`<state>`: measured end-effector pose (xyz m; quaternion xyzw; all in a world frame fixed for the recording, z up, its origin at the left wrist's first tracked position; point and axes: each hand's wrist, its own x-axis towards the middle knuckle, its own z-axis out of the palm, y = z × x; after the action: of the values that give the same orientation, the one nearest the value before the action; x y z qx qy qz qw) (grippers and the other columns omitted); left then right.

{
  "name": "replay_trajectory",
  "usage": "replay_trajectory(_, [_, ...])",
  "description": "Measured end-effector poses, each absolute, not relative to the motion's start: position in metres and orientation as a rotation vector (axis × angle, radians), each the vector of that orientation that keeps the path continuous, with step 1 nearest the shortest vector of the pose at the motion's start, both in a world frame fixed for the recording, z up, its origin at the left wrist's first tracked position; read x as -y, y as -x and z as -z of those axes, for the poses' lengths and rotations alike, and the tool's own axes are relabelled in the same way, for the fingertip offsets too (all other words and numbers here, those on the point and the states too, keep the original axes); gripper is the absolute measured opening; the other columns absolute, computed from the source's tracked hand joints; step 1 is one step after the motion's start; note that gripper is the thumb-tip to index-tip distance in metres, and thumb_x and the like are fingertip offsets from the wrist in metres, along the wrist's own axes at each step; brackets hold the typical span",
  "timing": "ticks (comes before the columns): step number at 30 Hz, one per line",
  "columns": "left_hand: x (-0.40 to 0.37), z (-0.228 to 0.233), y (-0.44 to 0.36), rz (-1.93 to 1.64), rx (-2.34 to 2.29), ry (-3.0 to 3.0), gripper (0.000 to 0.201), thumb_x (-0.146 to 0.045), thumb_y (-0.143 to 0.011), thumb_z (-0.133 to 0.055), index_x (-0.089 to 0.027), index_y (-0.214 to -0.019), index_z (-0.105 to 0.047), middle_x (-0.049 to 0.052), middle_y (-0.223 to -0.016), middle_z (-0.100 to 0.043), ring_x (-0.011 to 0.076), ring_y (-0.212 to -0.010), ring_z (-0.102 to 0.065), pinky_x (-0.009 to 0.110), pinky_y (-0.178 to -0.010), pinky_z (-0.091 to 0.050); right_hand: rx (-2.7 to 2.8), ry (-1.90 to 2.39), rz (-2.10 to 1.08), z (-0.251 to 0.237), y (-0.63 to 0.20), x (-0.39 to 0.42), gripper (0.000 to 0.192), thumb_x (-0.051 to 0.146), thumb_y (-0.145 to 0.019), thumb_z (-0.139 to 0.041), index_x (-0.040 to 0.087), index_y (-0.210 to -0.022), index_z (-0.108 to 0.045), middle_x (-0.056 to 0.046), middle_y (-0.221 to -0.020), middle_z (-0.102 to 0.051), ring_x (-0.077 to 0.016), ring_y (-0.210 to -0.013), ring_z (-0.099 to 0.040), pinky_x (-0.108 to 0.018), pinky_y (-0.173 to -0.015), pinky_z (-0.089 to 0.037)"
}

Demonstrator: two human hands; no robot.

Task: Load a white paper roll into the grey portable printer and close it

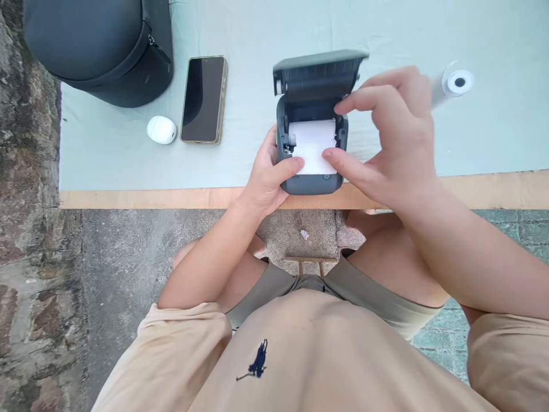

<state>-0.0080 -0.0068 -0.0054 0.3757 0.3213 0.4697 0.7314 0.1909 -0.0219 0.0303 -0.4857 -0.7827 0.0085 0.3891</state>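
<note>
A small dark grey label printer [315,184] is held near the table's front edge, its lid [322,74] raised. Inside lies a white paper roll [315,133], and a strip of its paper runs forward over the front lip. My left hand [272,169] is closed around the printer's left side, with the thumb pressed on the paper. Over the right side is my right hand [397,129], thumb and index finger spread apart. Its thumb tip is at the paper's right edge, and its index fingertip is by the hinge end of the compartment. Whether they touch is hard to tell.
Another white paper roll [460,83] lies right of my right hand. To the left are a phone [203,100], a white earbud case [162,130] and a large black zippered bag [107,51]. A wooden edge [171,198] borders the cloth-covered table [249,34].
</note>
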Motion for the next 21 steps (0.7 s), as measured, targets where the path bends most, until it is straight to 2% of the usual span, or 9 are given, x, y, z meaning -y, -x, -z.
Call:
replay_trajectory(3, [0.007, 0.005, 0.007, -1.031, -0.707, -0.837, 0.061, -0.054, -0.071, -0.093, -0.027, -0.115, -0.06, 0.006, -0.115, -0.079, 0.0363, -0.159, -0.053, 0.048, -0.12, -0.059, 1.975, 1.261, -0.157, -0.027, -0.196, 0.02, 0.038, 0.053, -0.088, -0.074, 0.031, -0.117, -0.063, -0.009, -0.12, -0.069, -0.0334, -0.118, -0.065, -0.052, -0.094, -0.058])
replay_trajectory(6, [0.008, 0.005, 0.007, -1.01, -0.701, -0.87, 0.061, -0.055, -0.073, -0.093, -0.027, -0.116, -0.059, 0.007, -0.118, -0.08, 0.0371, -0.157, -0.055, 0.047, -0.115, -0.062, 1.853, 1.186, -0.304, -0.028, -0.198, 0.02, 0.056, 0.049, -0.086, -0.076, 0.035, -0.135, -0.054, -0.008, -0.141, -0.061, -0.03, -0.127, -0.065, -0.044, -0.088, -0.06])
replay_trajectory(8, [0.009, 0.006, 0.007, -0.996, -0.687, -0.9, 0.061, -0.055, -0.075, -0.093, -0.028, -0.118, -0.058, 0.006, -0.118, -0.08, 0.0368, -0.155, -0.058, 0.047, -0.112, -0.063, 1.794, 1.119, -0.415, -0.03, -0.197, 0.02, 0.062, 0.047, -0.09, -0.074, 0.038, -0.145, -0.048, -0.006, -0.155, -0.053, -0.0292, -0.14, -0.06, -0.042, -0.094, -0.061])
replay_trajectory(11, [0.009, 0.008, 0.007, -0.993, -0.7, -0.913, 0.067, -0.056, -0.071, -0.096, -0.029, -0.12, -0.058, 0.006, -0.122, -0.079, 0.0382, -0.154, -0.058, 0.048, -0.112, -0.062, 1.774, 1.072, -0.527, -0.031, -0.195, 0.02, 0.048, 0.039, -0.095, -0.069, 0.04, -0.141, -0.056, -0.004, -0.152, -0.059, -0.0272, -0.14, -0.062, -0.041, -0.097, -0.062])
replay_trajectory(14, [0.01, 0.009, 0.008, -0.987, -0.71, -0.913, 0.072, -0.056, -0.065, -0.099, -0.03, -0.118, -0.059, 0.006, -0.127, -0.078, 0.0397, -0.155, -0.057, 0.048, -0.114, -0.061, 1.786, 1.095, -0.522, -0.03, -0.192, 0.021, 0.043, 0.03, -0.088, -0.073, 0.037, -0.13, -0.064, -0.005, -0.145, -0.065, -0.0274, -0.137, -0.065, -0.04, -0.092, -0.064])
replay_trajectory(17, [0.01, 0.009, 0.008, -0.991, -0.71, -0.918, 0.07, -0.056, -0.065, -0.099, -0.03, -0.115, -0.057, 0.005, -0.126, -0.079, 0.0386, -0.153, -0.059, 0.046, -0.109, -0.063, 1.809, 1.131, -0.507, -0.028, -0.191, 0.022, 0.039, 0.024, -0.088, -0.072, 0.035, -0.125, -0.067, -0.007, -0.146, -0.063, -0.0289, -0.146, -0.058, -0.043, -0.097, -0.065])
replay_trajectory(21, [0.006, 0.016, 0.008, -1.003, -0.697, -0.923, 0.079, -0.051, -0.061, -0.101, -0.028, -0.12, -0.053, 0.008, -0.128, -0.078, 0.0409, -0.15, -0.061, 0.047, -0.107, -0.064, 1.856, 1.107, -0.528, -0.029, -0.193, 0.024, 0.034, 0.025, -0.089, -0.071, 0.034, -0.122, -0.068, -0.01, -0.146, -0.059, -0.0307, -0.147, -0.055, -0.046, -0.101, -0.065])
